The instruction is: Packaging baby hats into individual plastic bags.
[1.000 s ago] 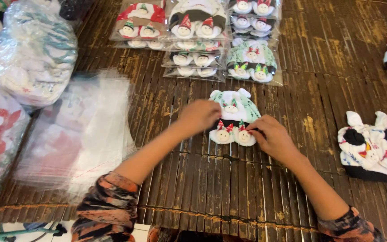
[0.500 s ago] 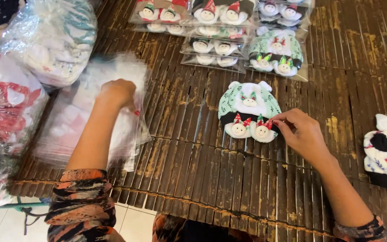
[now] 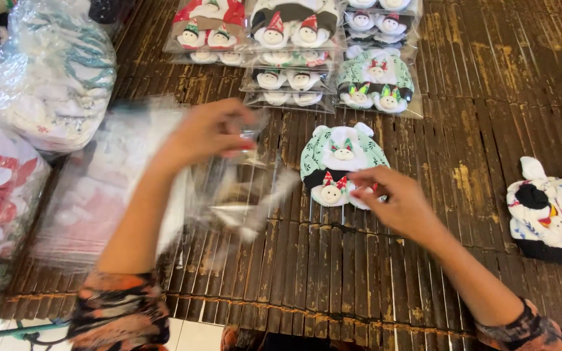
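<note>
My left hand (image 3: 206,133) is up above the bamboo-slat table (image 3: 489,97), fingers pinched shut on the top edge of a clear plastic sleeve (image 3: 245,195) that hangs loose and blurred beneath it; I think it is a single sleeve, but the smear of the picture leaves me unsure whether a second one clings to it. My right hand (image 3: 395,201) rests low on the table with its fingertips (image 3: 362,192) touching the lower right edge of the knitted set (image 3: 343,166), a green-and-white patterned piece with little snowman faces in red hats, lying flat and unwrapped just in front of me. That hand is loosely curled, pressing rather than gripping, so it has nothing truly in hold. Beyond the set sit the already bagged packs (image 3: 294,45) in stacked rows, to my left the flat stack of empty sleeves (image 3: 99,188) and the big bags of stock (image 3: 47,78), and far to my right another unwrapped set (image 3: 551,208) in white and black. As I judge it, the trouble lies in the sleeve: held by one edge only, it can fold on itself or slip from my pinch, and its mouth may stay stuck shut. The small snowman pieces also look loose at the bottom, so a careless push from my right fingers could slide them out of line or snag them on the slats.
</note>
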